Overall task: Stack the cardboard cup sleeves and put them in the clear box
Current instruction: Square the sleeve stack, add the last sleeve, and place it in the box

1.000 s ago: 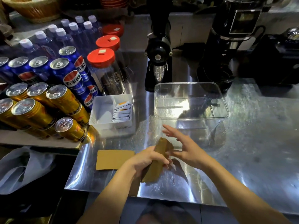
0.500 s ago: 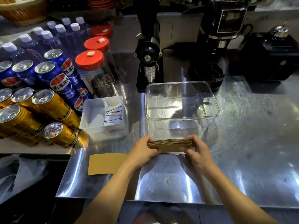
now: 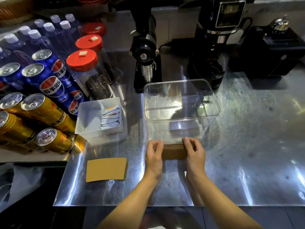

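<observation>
Dim scene, glare on steel counter, edges warped

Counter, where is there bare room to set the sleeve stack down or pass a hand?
Bare steel lies right of the clear box, toward the counter edge, and near the front edge between the loose sleeve and the forearms. The left is crowded: cans, jars and white tray. Both the left hand and right hand hold the sleeve stack.

Both hands grip a stack of cardboard sleeves on the steel counter, the left hand at one end, the right hand at the other. Just beyond the fingertips stands the clear box, open-topped. Left of the left fingers, apart from them, one sleeve lies flat.
</observation>
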`<action>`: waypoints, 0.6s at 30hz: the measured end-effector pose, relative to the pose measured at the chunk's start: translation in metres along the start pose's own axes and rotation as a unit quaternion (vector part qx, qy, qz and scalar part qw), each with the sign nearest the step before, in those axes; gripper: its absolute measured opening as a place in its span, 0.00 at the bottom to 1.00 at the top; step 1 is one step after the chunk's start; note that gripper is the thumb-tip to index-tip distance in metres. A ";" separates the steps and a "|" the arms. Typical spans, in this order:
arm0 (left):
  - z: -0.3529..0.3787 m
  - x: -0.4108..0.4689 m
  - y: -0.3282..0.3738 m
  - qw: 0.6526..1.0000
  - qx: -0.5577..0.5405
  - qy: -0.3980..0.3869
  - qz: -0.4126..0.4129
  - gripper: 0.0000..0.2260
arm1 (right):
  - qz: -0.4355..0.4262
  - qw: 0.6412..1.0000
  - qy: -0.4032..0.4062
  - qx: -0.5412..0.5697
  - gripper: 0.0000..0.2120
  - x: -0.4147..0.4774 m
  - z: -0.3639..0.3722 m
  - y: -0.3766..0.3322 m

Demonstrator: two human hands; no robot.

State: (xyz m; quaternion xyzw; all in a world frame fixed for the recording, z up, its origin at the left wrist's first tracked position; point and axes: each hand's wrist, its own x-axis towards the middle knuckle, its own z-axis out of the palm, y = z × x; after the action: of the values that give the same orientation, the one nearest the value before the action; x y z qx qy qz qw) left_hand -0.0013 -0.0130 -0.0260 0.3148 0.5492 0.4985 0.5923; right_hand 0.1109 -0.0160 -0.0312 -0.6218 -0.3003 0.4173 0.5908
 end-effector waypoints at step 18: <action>-0.007 0.013 -0.006 0.991 0.095 0.008 0.093 0.08 | -0.035 0.997 -0.020 -0.064 0.05 0.000 0.004 0.003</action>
State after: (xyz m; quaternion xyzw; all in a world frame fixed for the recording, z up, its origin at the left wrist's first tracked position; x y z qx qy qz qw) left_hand -0.0081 -0.0043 -0.0373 0.4148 0.5671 0.4995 0.5068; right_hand 0.1074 -0.0145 -0.0338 -0.6390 -0.3600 0.3889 0.5576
